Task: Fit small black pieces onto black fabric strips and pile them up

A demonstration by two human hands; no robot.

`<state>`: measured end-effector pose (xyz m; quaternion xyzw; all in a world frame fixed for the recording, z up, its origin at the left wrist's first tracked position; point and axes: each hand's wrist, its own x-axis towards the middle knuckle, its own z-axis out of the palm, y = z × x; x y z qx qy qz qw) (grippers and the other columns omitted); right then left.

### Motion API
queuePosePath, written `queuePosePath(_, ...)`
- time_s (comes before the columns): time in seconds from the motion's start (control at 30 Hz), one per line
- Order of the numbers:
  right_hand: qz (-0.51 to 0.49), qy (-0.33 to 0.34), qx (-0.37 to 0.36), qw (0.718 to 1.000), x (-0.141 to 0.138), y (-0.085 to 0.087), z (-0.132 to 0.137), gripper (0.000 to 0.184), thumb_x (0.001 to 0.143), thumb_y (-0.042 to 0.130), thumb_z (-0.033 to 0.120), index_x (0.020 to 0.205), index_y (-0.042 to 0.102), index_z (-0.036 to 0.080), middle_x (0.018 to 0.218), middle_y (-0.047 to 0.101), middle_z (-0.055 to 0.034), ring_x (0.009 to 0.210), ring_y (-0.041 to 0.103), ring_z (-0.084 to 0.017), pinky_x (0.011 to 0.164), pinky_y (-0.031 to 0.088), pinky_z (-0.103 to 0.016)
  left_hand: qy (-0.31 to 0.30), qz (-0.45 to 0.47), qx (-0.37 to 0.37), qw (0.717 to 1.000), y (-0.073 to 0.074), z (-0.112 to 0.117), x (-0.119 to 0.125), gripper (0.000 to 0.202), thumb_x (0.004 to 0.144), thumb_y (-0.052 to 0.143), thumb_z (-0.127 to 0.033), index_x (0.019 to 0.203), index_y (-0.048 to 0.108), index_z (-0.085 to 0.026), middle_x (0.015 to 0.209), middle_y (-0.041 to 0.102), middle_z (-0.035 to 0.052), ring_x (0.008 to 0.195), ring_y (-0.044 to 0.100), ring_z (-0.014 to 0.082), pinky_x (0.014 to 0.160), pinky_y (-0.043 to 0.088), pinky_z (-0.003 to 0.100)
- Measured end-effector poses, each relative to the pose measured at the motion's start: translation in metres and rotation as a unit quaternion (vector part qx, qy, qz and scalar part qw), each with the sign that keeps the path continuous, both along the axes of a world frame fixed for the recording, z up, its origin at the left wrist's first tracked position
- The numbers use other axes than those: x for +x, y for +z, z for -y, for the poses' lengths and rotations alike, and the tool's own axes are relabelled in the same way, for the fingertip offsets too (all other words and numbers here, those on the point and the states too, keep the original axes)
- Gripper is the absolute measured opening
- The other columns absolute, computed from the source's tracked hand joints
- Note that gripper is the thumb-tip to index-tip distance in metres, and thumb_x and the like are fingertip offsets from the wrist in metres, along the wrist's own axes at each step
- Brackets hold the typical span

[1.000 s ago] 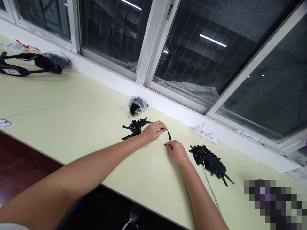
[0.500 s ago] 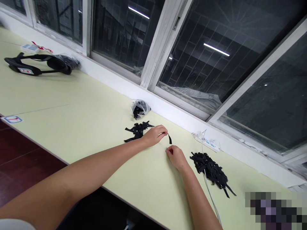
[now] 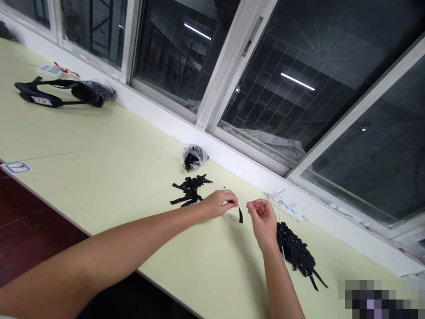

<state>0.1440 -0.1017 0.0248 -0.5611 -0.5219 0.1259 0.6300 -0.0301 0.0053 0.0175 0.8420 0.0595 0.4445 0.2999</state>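
My left hand [image 3: 222, 204] is closed in a pinch on one end of a short black strap [image 3: 241, 215], which hangs from the fingertips above the table. Just to the right, my right hand [image 3: 263, 220] is raised with thumb and forefinger pressed together; whatever may be between them is too small to make out. A small loose pile of black straps [image 3: 191, 188] lies left of my left hand. Beyond my right hand is a larger heap of black straps [image 3: 297, 250], partly covered by that hand. A tiny dark piece [image 3: 224, 187] sits on the table behind my left hand.
On the pale table [image 3: 133, 177] a clear plastic bag [image 3: 195, 157] of black pieces stands by the wall. A power strip [image 3: 290, 209] with white cables lies at the right. A black headband-like device [image 3: 43, 98] rests far left. Windows [image 3: 265, 88] line the back.
My right hand has lifted from near the table, moved right and turned its palm into view. My left hand still holds the black strap, a little lower in the picture.
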Motion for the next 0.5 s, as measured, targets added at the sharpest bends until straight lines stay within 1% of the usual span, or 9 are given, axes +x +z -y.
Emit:
queuePosePath(0.1, 0.002, 0.069, -0.022, 0.997, -0.012, -0.001, -0.002, 0.03, 0.081, 0.072, 0.043, 0.094, 0.056, 0.021, 0.087, 0.067, -0.0045, 0.081, 0.064, -0.018, 0.076, 0.051, -0.032, -0.018, -0.013, -0.022, 1.0, 0.001, 0.005, 0.001, 0.011, 0.092, 0.056, -0.018, 0.087, 0.067, -0.017, 0.088, 0.066, 0.0033, 0.083, 0.059, 0.0139, 0.079, 0.045, 0.025)
queuePosePath(0.17, 0.011, 0.086, -0.031, 0.996, -0.016, -0.004, -0.003, 0.028, 0.083, 0.072, 0.043, 0.092, 0.057, 0.021, 0.086, 0.067, -0.004, 0.079, 0.064, -0.017, 0.074, 0.051, -0.031, -0.026, -0.023, -0.039, 0.999, 0.001, 0.007, 0.0, 0.011, 0.091, 0.057, -0.018, 0.087, 0.067, -0.017, 0.089, 0.066, 0.0034, 0.083, 0.059, 0.014, 0.078, 0.045, 0.025)
queuePosePath(0.33, 0.025, 0.087, -0.036, 0.995, -0.013, -0.008, -0.002, 0.027, 0.084, 0.071, 0.043, 0.093, 0.058, 0.021, 0.086, 0.067, -0.0045, 0.08, 0.064, -0.018, 0.073, 0.051, -0.032, -0.027, -0.028, -0.064, 0.997, 0.002, 0.007, 0.0, 0.01, 0.09, 0.058, -0.02, 0.087, 0.068, -0.017, 0.089, 0.066, 0.0038, 0.084, 0.059, 0.015, 0.079, 0.045, 0.026)
queuePosePath(0.5, 0.023, 0.072, -0.035, 0.997, -0.016, -0.005, 0.001, 0.028, 0.083, 0.07, 0.043, 0.093, 0.058, 0.021, 0.087, 0.067, -0.005, 0.08, 0.064, -0.018, 0.073, 0.051, -0.032, -0.029, -0.014, -0.051, 0.998, 0.002, 0.008, 0.0, 0.01, 0.09, 0.058, -0.019, 0.087, 0.067, -0.016, 0.088, 0.065, 0.0041, 0.082, 0.059, 0.0149, 0.077, 0.045, 0.026)
